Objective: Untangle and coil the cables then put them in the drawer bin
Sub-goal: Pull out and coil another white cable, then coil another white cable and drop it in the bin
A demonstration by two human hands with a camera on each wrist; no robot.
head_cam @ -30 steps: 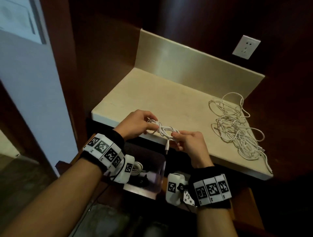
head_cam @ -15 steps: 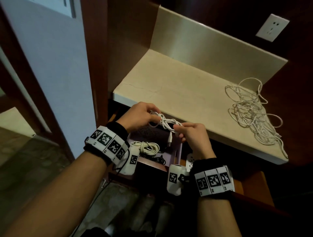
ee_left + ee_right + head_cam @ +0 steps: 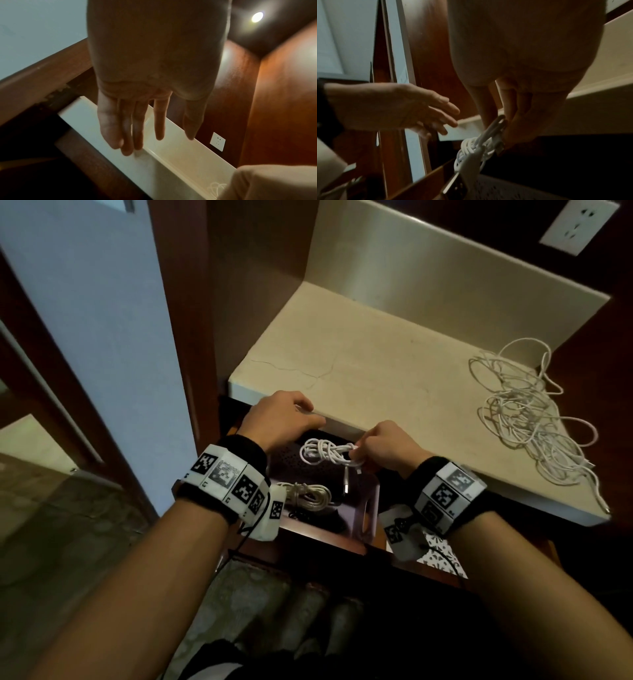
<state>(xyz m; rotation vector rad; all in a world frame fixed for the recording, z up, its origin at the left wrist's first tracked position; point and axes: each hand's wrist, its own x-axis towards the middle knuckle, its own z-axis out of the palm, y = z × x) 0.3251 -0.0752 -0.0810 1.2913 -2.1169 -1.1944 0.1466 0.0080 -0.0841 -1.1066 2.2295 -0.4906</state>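
The right hand point(image 3: 383, 451) pinches one end of a coiled white cable point(image 3: 327, 455) between thumb and fingers, and the bundle hangs just above the drawer bin point(image 3: 371, 508), a pale plastic bin with a dark perforated floor. One silver plug of this cable hangs down toward the bin. The bin sits in an open wooden drawer below the front edge of the stone countertop point(image 3: 359, 371).

The left hand point(image 3: 282, 419) is over the back left part of the bin, near the countertop edge. Its fingers are straight and a little spread, and it holds nothing; it does not touch the cable.

In the front part of the bin lies another coiled cable point(image 3: 308, 496), light in colour, with a dark cable partly under it. On the countertop, far to the right of the bin, lies a tangled pile of white cables point(image 3: 534, 419). A white wall socket point(image 3: 579, 225) is on the dark wall above the countertop.
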